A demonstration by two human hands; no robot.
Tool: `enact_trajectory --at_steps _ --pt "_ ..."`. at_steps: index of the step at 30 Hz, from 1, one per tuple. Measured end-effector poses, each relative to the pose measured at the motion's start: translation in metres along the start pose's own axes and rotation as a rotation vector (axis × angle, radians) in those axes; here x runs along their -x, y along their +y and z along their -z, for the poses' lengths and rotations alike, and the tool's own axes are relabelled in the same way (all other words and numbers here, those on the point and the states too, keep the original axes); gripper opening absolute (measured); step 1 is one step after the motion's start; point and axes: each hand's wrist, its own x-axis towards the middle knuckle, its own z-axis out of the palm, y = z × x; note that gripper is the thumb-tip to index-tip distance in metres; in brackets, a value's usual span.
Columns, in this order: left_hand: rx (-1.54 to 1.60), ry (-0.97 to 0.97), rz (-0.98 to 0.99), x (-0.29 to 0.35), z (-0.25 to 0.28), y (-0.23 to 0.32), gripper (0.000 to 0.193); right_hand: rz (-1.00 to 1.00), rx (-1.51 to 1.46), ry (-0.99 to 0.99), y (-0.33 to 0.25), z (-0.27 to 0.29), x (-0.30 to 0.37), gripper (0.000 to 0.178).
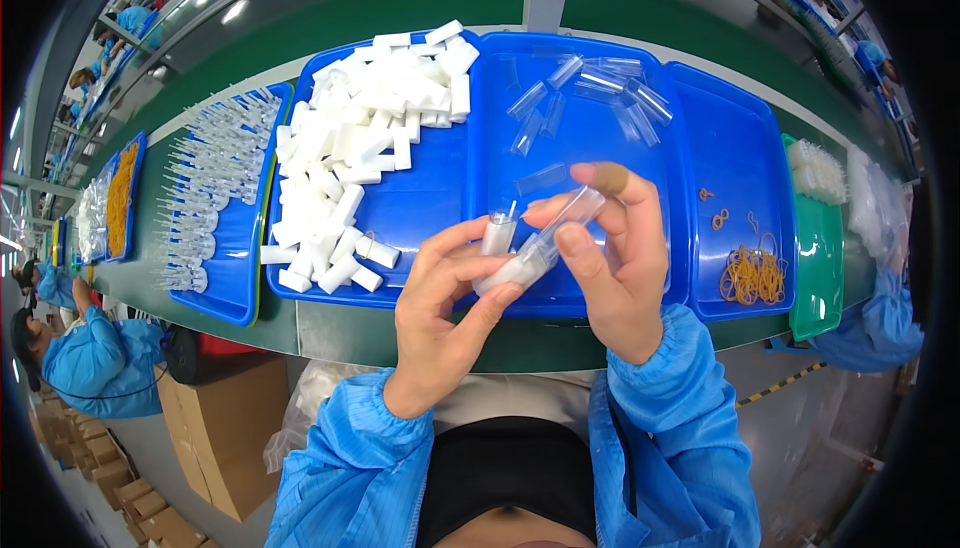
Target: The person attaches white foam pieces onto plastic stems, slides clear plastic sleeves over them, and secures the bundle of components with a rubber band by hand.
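My left hand (pixel 440 313) is closed around a short clear piece with white inside (pixel 497 236) and a white block (pixel 508 274) at its fingertips. Between both hands slants a clear plastic tube (pixel 578 210), its lower end at the white block; whether the block sits inside it I cannot tell. My right hand (pixel 625 258) pinches this tube between thumb and fingers. Both hands are above the front edge of a blue tray (pixel 600 163), where several loose clear tubes (pixel 640 108) lie, one of them (pixel 540 180) just beyond my fingers.
Left of centre, a blue tray (pixel 425 198) bears a heap of white blocks (pixel 345 163). Farther left stands a tray of clear, stemmed plastic parts (pixel 215 173). At right, a blue tray (pixel 740 153) holds yellow rubber bands (pixel 755 275), beside a green tray (pixel 820 248). A cardboard box (pixel 225 428) stands below.
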Motion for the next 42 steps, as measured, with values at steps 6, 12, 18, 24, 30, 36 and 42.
enact_trajectory --at_steps 6,12,18,24,30,36,42 --pt "-0.004 0.031 -0.005 0.0 -0.003 -0.002 0.024 -0.11 0.031 -0.042 0.005 0.006 0.004 0.043" --pt "-0.014 0.043 -0.007 -0.002 -0.004 -0.004 0.024 0.083 0.168 -0.023 0.022 0.009 0.011 0.042" --pt "0.013 0.018 0.019 -0.003 -0.003 0.0 0.02 0.156 0.14 0.03 0.023 0.004 0.013 0.042" --pt "-0.197 0.043 -0.062 -0.005 -0.008 0.0 0.02 0.125 0.104 0.088 0.027 -0.002 0.026 0.042" --pt "-0.456 0.036 -0.205 -0.004 -0.012 0.005 0.024 0.025 0.116 0.045 0.029 0.011 0.026 0.041" --pt "-0.467 0.016 -0.197 -0.006 -0.008 0.001 0.027 -0.05 0.176 -0.02 0.024 0.018 0.024 0.037" --pt "-0.464 0.049 -0.201 -0.007 -0.015 0.008 0.03 0.284 0.531 -0.031 0.025 0.024 0.01 0.035"
